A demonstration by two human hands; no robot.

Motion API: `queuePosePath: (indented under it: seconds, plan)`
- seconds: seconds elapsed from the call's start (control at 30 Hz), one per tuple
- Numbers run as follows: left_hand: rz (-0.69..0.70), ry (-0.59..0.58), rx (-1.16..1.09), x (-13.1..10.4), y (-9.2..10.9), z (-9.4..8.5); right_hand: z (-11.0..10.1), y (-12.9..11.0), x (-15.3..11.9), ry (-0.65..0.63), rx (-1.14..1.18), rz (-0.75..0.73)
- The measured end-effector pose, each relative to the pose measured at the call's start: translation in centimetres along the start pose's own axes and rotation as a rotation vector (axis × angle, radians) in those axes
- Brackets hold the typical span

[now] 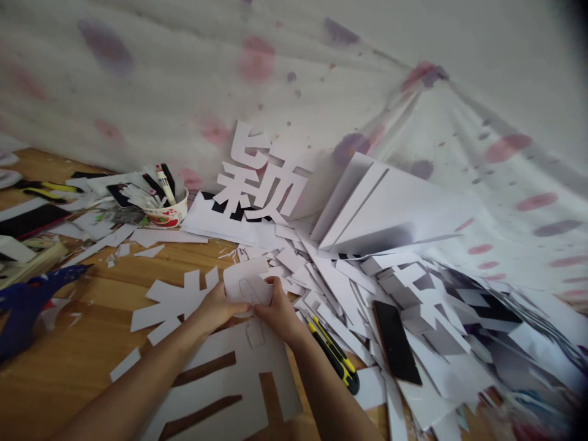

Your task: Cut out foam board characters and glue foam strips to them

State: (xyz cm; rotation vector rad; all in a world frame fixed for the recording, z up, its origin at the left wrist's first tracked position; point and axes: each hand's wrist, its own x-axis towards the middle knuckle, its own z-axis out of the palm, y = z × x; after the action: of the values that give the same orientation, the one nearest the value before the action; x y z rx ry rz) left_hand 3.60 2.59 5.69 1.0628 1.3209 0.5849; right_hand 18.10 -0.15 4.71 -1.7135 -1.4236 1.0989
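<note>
Both hands grip a white sheet of card [275, 380] with long slots cut through it and outlined shapes drawn near its top. Its upper end bends upward between the hands. My left hand [225, 306] is closed on the sheet's left edge, thumb on the near face. From the opposite edge, my right hand [277, 308] pinches it the same way; some fingertips are hidden behind. A yellow-and-black utility knife [333, 355] lies right of the sheet, beside my right forearm. Left of my left hand is a white cut-out character piece [177, 300], lying flat on the wooden surface.
White card scraps [340, 294] pile up on the right, with a black phone [395, 343] on them. A cut-out character [266, 177] leans against the spotted curtain [184, 73]. A blue glue gun [37, 300] and a tub of pens [168, 214] stand left.
</note>
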Motion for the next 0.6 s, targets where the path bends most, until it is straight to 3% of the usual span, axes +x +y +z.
queuePosePath:
  seconds: [0.17, 0.33, 0.6]
  plan:
    - [0.000, 0.000, 0.008, -0.4, 0.4, 0.1, -0.2, -0.2, 0.0, -0.036, 0.023, 0.003]
    - [0.043, 0.053, -0.015, 0.4, -0.5, 0.0, -0.7, -0.5, 0.0, -0.118, 0.066, 0.018]
    - [-0.003, 0.039, 0.039, -0.2, 0.4, 0.2, 0.1, -0.6, -0.2, -0.026, 0.020, -0.014]
